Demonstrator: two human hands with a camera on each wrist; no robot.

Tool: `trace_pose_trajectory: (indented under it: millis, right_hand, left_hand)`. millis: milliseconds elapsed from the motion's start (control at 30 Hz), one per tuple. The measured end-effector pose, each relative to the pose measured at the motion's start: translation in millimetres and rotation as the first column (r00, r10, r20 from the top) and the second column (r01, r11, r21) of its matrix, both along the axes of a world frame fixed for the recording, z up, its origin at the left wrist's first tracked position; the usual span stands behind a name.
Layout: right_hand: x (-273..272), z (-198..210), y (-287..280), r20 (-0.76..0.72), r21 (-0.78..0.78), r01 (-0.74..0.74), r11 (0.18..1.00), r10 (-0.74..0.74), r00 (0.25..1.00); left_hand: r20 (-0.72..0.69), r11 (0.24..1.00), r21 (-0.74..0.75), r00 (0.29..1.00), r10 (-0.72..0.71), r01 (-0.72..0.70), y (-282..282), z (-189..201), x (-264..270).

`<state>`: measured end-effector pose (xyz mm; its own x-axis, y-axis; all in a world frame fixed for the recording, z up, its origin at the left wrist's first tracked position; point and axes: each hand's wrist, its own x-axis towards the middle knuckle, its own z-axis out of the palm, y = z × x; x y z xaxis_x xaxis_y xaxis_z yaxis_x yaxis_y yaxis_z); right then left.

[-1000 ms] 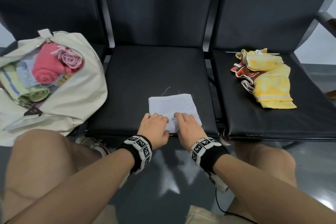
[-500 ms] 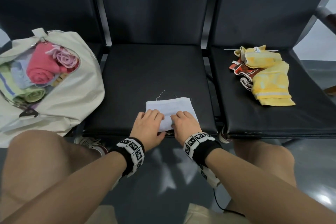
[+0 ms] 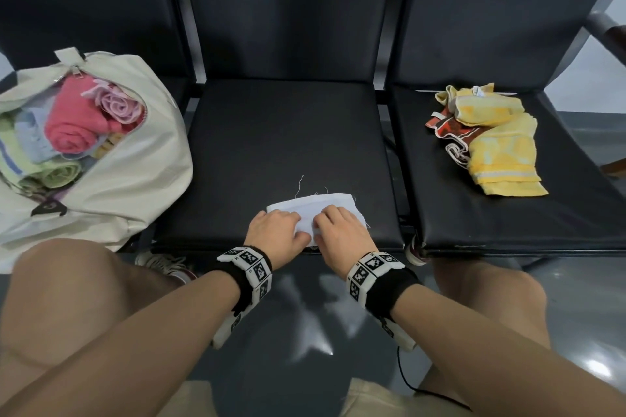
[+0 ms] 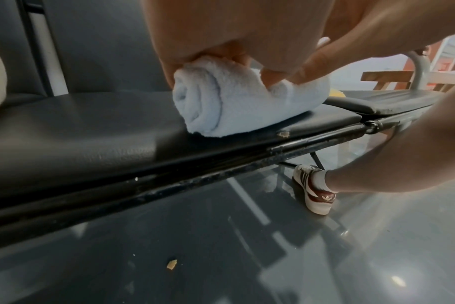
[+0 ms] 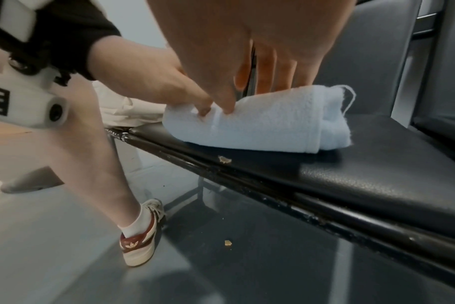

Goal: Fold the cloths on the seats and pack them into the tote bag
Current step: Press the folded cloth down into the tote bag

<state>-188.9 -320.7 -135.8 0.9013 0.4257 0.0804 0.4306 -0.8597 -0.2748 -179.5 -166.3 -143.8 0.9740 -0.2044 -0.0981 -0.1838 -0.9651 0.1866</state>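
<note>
- Two hands, left hand (image 3: 276, 234) and right hand (image 3: 338, 235), sit side by side at lower centre, fingers (image 5: 221, 98) curled over a half-rolled white cloth (image 3: 320, 205) and grasping it.
- White cloth lies on the middle seat (image 3: 288, 139), near its front edge, its flat part beyond the fingertips.
- Tote bag (image 3: 135, 179) at left holds rolled cloths, pink (image 3: 72, 132), lilac and green.
- Yellow cloths (image 3: 498, 145) lie at right.
</note>
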Motion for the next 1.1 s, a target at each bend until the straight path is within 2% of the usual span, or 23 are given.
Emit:
trace_pose_trajectory:
  millis: [167, 267, 333, 467, 567, 667, 733, 800, 900, 1000, 1100]
  right_hand:
    - [-0.5, -2.0, -1.7, -0.029, -0.058, -0.083, 0.995, 0.082, 0.996]
    - [-1.0, -5.7, -0.8, -0.047, -0.087, -0.063, 0.994, 0.059, 0.997]
    - [-0.2, -0.7, 1.7, -0.087, -0.097, -0.040, 0.995, 0.031, 0.996]
    - [10.6, 10.6, 4.9, -0.204, -0.213, -0.052, 0.976, 0.008, 0.979]
    - [18.1, 15.9, 5.0, -0.274, -0.193, -0.003, 0.981, -0.051, 0.960]
    - [19.3, 19.6, 2.9, -0.321, -0.201, 0.017, 0.979, -0.083, 0.943]
    - [15.9, 17.1, -0.2, -0.261, -0.149, 0.038, 0.988, -0.076, 0.962]
    - [10.2, 11.5, -1.1, -0.112, -0.096, 0.037, 0.995, -0.048, 0.993]
    - [-0.3, 3.8, -3.4, 0.071, -0.030, 0.047, 0.998, -0.045, 0.996]
    - [-5.5, -5.5, -4.2, 0.088, 0.009, 0.025, 1.000, -0.025, 0.996]
    - [-0.3, -10.8, -2.7, 0.036, -0.049, 0.013, 0.999, -0.011, 0.999]
  left_hand:
    - [-0.034, 1.000, -0.027, 0.999, 0.012, -0.013, 1.1, -0.1, 5.6]
    - [-0.013, 1.000, -0.008, 1.000, -0.018, 0.018, 2.6, -2.9, 4.2]
    - [0.045, 0.999, -0.003, 0.998, -0.034, 0.034, 4.7, -4.1, -0.4]
    - [0.295, 0.991, -0.013, 0.948, -0.123, 0.133, 7.4, -3.4, -9.0]
    - [0.250, 0.971, 0.104, 0.939, -0.236, 0.216, 9.3, -2.9, -13.0]
    - [0.211, 0.963, 0.149, 0.945, -0.251, 0.223, 9.1, -2.4, -11.1]
    - [0.209, 0.961, 0.155, 0.944, -0.256, 0.227, 7.2, -1.2, -8.8]
    - [0.206, 0.964, 0.155, 0.947, -0.247, 0.217, 7.0, -1.8, -5.6]
    - [0.196, 0.972, 0.127, 0.956, -0.219, 0.196, 7.6, -4.0, -1.1]
    - [0.172, 0.976, 0.101, 0.963, -0.206, 0.191, 6.6, -6.3, 4.8]
    - [0.147, 0.982, 0.082, 0.972, -0.182, 0.171, 4.7, -6.7, 12.0]
